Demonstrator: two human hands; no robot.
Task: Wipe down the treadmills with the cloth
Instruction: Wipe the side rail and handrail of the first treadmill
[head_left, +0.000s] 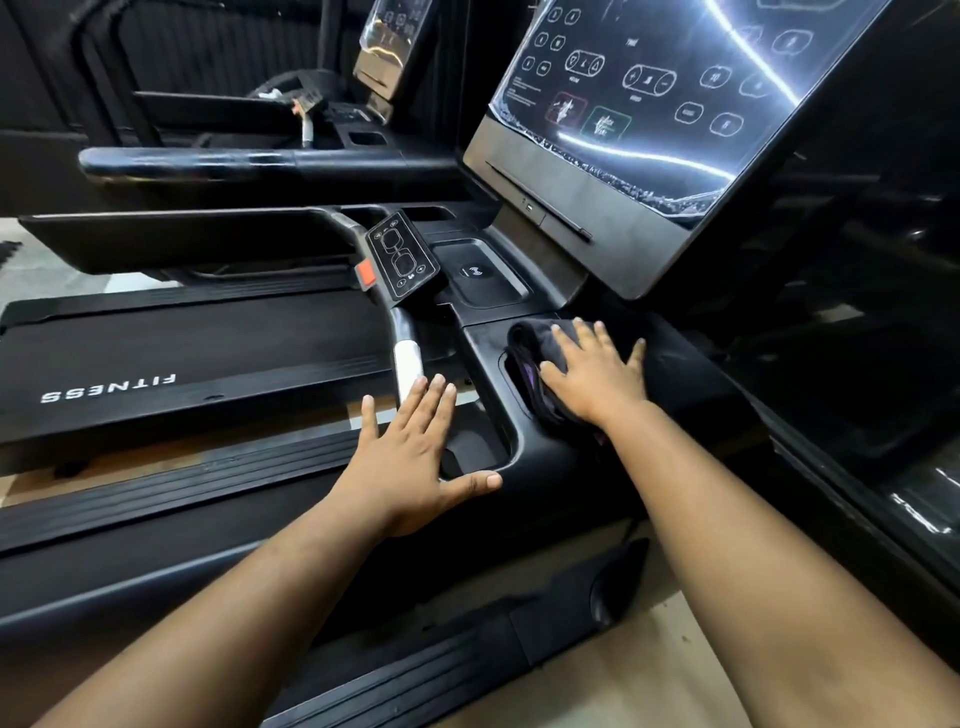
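A black treadmill console (524, 447) with cup recesses fills the middle of the view. On its tray lies a dark cloth (530, 345) with a purple edge. My right hand (592, 374) presses flat on the cloth, fingers spread and straight. My left hand (410, 457) hovers open with fingers spread over the nearer recess, its thumb touching the console rim. Above stands the glossy touch screen (639, 88) under partly peeled film.
A handlebar with a silver grip (408, 361) and a small keypad (400, 254) rises left of the console. The black belt marked FITNESS (182, 358) lies at left. A second treadmill (270, 156) stands behind. Wooden floor shows below.
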